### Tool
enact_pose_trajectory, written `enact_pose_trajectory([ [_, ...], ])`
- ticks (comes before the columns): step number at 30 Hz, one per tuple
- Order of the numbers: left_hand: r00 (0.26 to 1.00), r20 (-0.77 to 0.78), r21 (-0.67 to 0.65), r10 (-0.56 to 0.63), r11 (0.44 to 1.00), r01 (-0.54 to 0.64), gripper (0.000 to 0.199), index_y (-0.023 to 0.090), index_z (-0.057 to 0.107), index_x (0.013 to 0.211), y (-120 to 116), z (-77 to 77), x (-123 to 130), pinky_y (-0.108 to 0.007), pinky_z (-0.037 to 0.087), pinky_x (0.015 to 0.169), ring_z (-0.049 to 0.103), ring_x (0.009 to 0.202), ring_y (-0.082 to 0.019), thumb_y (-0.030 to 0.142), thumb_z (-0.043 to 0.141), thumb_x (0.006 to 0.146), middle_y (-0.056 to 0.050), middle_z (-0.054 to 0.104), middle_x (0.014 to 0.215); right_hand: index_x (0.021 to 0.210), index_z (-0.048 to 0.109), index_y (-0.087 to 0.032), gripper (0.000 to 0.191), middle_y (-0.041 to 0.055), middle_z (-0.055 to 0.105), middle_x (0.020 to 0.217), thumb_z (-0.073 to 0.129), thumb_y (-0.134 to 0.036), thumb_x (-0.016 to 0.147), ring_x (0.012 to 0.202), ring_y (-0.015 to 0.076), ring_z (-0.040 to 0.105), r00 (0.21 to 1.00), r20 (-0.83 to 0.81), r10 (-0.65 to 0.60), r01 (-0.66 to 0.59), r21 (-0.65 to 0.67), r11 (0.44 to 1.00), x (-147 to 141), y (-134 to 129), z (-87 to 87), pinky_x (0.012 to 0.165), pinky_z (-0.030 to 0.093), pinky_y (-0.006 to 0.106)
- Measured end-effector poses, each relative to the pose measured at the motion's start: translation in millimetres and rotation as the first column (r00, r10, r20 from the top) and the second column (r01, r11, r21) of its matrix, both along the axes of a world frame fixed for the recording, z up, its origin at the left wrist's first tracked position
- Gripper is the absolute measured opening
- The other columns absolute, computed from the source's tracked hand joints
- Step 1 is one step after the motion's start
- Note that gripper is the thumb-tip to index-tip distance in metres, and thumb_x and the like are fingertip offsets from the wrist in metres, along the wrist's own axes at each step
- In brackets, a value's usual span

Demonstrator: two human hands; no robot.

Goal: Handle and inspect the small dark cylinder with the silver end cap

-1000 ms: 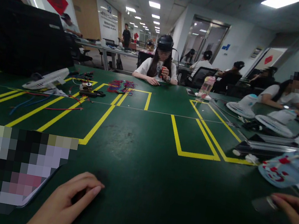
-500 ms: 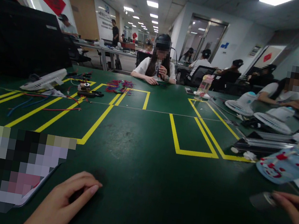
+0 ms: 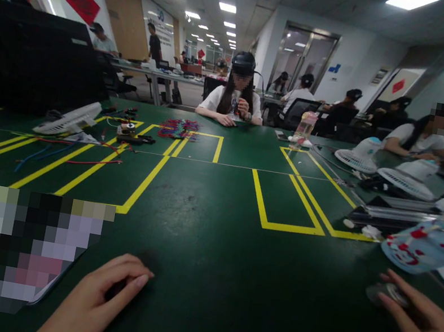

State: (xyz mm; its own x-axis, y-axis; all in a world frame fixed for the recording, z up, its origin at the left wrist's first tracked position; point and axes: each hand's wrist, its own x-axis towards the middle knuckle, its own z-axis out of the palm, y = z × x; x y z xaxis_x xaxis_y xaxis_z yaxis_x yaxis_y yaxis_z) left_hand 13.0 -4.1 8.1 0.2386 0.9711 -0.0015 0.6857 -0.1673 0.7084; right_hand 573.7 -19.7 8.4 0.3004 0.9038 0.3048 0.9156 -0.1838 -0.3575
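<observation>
My left hand point(image 3: 100, 296) rests on the green table point(image 3: 198, 299), its fingers curled and its thumb tip against them. Nothing shows between those fingertips. At the right edge, my right hand point(image 3: 425, 328) has thumb and fingers around a small grey cylinder point(image 3: 391, 293) with a ridged, metallic-looking end. The exact kind of this cylinder cannot be made out. Just beyond it lies a light blue bottle point(image 3: 422, 247) with a red cap and a cartoon print. Left of my left hand is a phone-like slab point(image 3: 43, 277), mostly blurred out.
Yellow tape lines point(image 3: 292, 229) mark the table. Farther off are a bundle of coloured wires point(image 3: 179, 129), a white fan point(image 3: 69, 119), loose red and blue wires point(image 3: 46, 152), metal profiles point(image 3: 385, 212), two more fans point(image 3: 359, 153) and a clear bottle point(image 3: 303, 129). A person point(image 3: 233, 99) sits opposite.
My right hand has come farther into view, moving left, and its fingers now wrap around the grey cylinder, which has turned. The left hand stays nearly still.
</observation>
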Motion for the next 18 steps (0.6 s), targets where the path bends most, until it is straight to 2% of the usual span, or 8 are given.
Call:
enact_pose_trajectory([
  [3,1.0,0.002,-0.002,0.007,1.0,-0.007,0.02,0.027,0.064,0.095,0.5,0.3,3.7,-0.027,0.048,0.087,0.061,0.099,-0.02,0.039,0.048,0.093,0.0,0.063,0.102,0.135,0.043,-0.028,0.051,0.0074,0.05,0.13,0.052,-0.045,0.088,0.101,0.0209,0.06,0.95,-0.014,0.31,-0.31,0.015,0.951,-73.9,1.9,15.0,0.076,0.056,0.029],
  [6,1.0,-0.007,0.005,0.03,1.0,-0.03,0.019,0.027,0.064,0.098,0.1,-1.9,4.2,-0.028,0.048,0.089,0.061,0.099,-0.02,0.039,0.05,0.092,0.0,0.063,0.103,0.139,0.036,-0.03,0.047,0.0015,0.045,0.135,0.046,-0.03,0.092,0.12,0.0147,0.048,0.711,-0.084,0.698,-0.702,-0.039,0.711,-165.6,8.5,30.8,0.101,0.046,0.028],
  [8,0.999,-0.02,0.013,0.043,0.999,-0.043,0.02,0.027,0.063,0.1,-0.3,-4.0,1.7,-0.029,0.048,0.089,0.062,0.099,-0.02,0.04,0.05,0.092,-0.001,0.063,0.103,0.141,0.032,-0.029,0.051,0.0006,0.043,0.136,0.045,-0.026,0.093,0.121,0.0112,0.046,0.548,-0.177,0.818,-0.835,-0.055,0.547,-217.4,15.1,35.4,0.104,0.042,0.024],
  [10,0.998,-0.039,0.018,0.047,0.999,-0.046,0.021,0.026,0.063,0.101,-0.6,-4.4,-0.5,-0.03,0.048,0.089,0.061,0.1,-0.021,0.04,0.05,0.092,-0.001,0.063,0.103,0.141,0.031,-0.029,0.053,0.0001,0.045,0.134,0.047,-0.024,0.091,0.119,0.0107,0.046,0.452,-0.241,0.859,-0.889,-0.034,0.458,-251.0,21.7,32.2,0.103,0.042,0.023],
  [11,0.998,-0.052,0.013,0.045,0.999,-0.044,0.022,0.026,0.063,0.101,-0.5,-3.5,0.1,-0.031,0.048,0.088,0.061,0.099,-0.021,0.04,0.049,0.092,-0.002,0.063,0.103,0.141,0.032,-0.03,0.054,-0.0001,0.046,0.133,0.048,-0.023,0.09,0.118,0.0108,0.047,0.432,-0.268,0.861,-0.897,-0.023,0.442,-260.5,24.5,27.9,0.102,0.042,0.024],
  [13,0.996,-0.074,0.0,0.045,0.999,-0.045,0.023,0.025,0.062,0.104,0.1,1.3,7.4,-0.031,0.051,0.082,0.063,0.09,-0.02,0.04,0.049,0.093,-0.002,0.062,0.103,0.142,0.027,-0.031,0.061,-0.0002,0.048,0.13,0.053,-0.024,0.088,0.115,0.0114,0.048,0.442,-0.343,0.829,-0.884,-0.009,0.468,-267.5,28.1,16.5,0.101,0.043,0.027],
  [15,0.997,-0.069,0.006,0.046,0.999,-0.046,0.024,0.026,0.06,0.11,1.6,9.6,24.9,-0.031,0.053,0.073,0.063,0.082,-0.019,0.039,0.049,0.092,-0.003,0.061,0.107,0.144,0.02,-0.03,0.076,0.0008,0.049,0.128,0.062,-0.026,0.081,0.114,0.0124,0.049,0.49,-0.441,0.752,-0.838,0.002,0.546,-265.6,29.2,5.5,0.102,0.041,0.03],
  [18,0.998,0.003,0.093,-0.061,0.994,0.06,0.023,0.029,0.059,0.113,5.8,25.8,64.2,-0.033,0.05,0.085,0.06,0.097,-0.02,0.03,0.052,0.092,-0.003,0.059,0.112,0.138,0.027,-0.026,0.077,0.0015,0.053,0.121,0.07,-0.024,0.073,0.108,0.0127,0.052,0.537,-0.55,0.639,-0.771,-0.013,0.637,-261.6,28.8,-1.6,0.099,0.042,0.03],
])
